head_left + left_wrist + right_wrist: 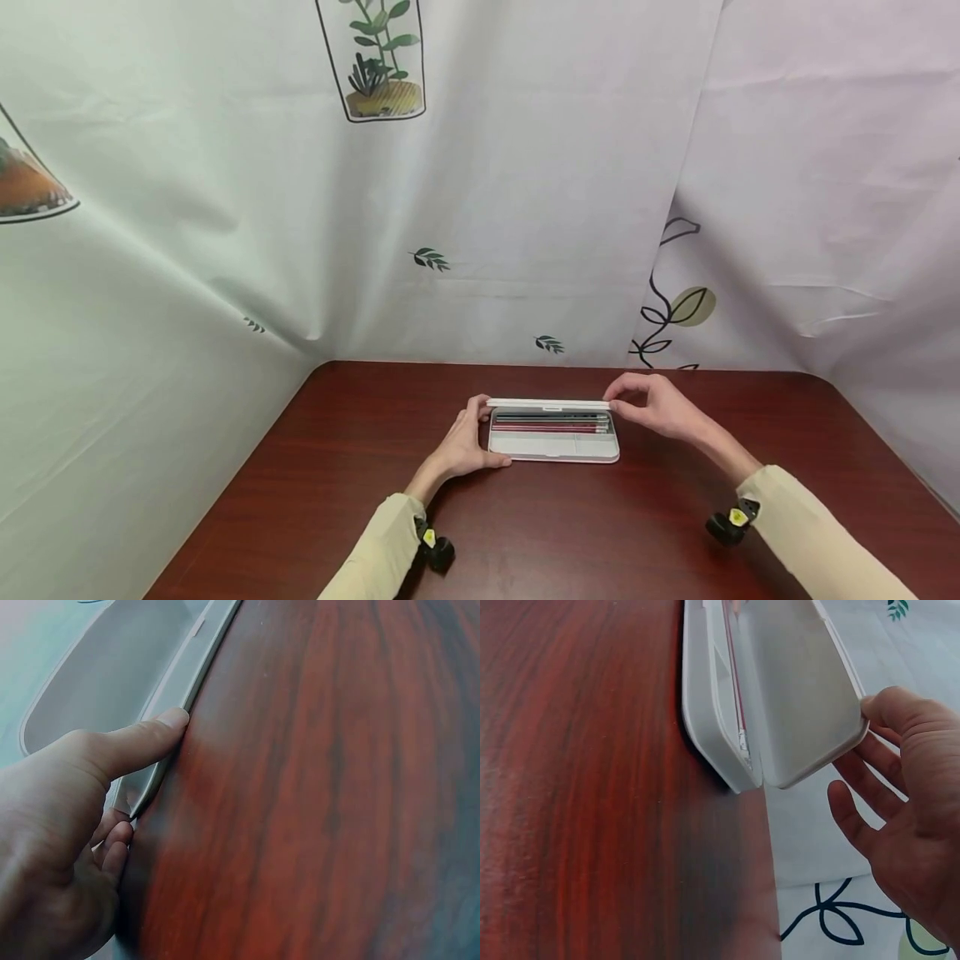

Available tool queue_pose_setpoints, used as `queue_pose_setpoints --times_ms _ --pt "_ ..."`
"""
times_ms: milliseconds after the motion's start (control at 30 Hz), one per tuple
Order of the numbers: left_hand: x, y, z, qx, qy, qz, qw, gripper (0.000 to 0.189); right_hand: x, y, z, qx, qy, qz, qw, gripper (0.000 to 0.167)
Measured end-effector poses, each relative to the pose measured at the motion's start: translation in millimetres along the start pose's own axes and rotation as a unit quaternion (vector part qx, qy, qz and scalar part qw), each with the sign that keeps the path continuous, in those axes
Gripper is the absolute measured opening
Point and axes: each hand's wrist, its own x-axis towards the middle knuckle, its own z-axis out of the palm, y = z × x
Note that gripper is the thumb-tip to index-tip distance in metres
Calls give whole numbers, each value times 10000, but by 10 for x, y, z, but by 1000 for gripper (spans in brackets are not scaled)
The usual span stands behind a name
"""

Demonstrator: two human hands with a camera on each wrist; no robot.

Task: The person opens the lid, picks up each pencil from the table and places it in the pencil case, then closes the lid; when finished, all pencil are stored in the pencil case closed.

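Observation:
A white pencil case (525, 447) lies on the table with its hinged lid (547, 405) raised along the far side. Several pencils (551, 427), dark and red, lie side by side in the far part of the tray. My left hand (463, 443) grips the case's left end, the thumb on its near edge and the fingers round its far corner. At the lid's right corner, my right hand (660, 405) pinches the edge. In the right wrist view, the lid (802, 690) stands tilted up from the tray, and a red pencil (737, 690) shows inside.
The dark red wooden table (555, 525) meets a pale cloth (517, 208) printed with plants at its back. More of that cloth hangs at the left and right sides. A dark wrist camera (438, 552) sits on the left sleeve, another (726, 527) on the right.

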Motion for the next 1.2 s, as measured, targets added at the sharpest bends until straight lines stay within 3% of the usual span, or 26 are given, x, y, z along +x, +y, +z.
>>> queue_pose_setpoints --times_ms 400,633,733,867,1000,1100,1200 --pt "1 -3 2 95 -126 -107 9998 108 -94 15 24 -10 -68 -463 9989 22" --pt "6 -37 -56 -8 -428 0 9991 105 -123 37 55 126 -70 -564 9983 25" --pt "2 -69 -113 -205 -598 18 9980 97 -129 42 67 146 -98 -528 9984 25" --pt "-5 -99 -194 -902 -667 151 9936 79 -129 39 77 136 -77 -573 9982 27" --pt "-10 -99 -226 -1209 -161 575 9909 55 -129 46 92 68 19 -772 9970 30" --pt "-8 -60 -222 -961 455 951 9898 38 -130 55 107 16 47 -867 9962 31" --pt "7 13 -218 -721 790 1263 9862 28 -132 59 117 -20 64 -884 9961 31"
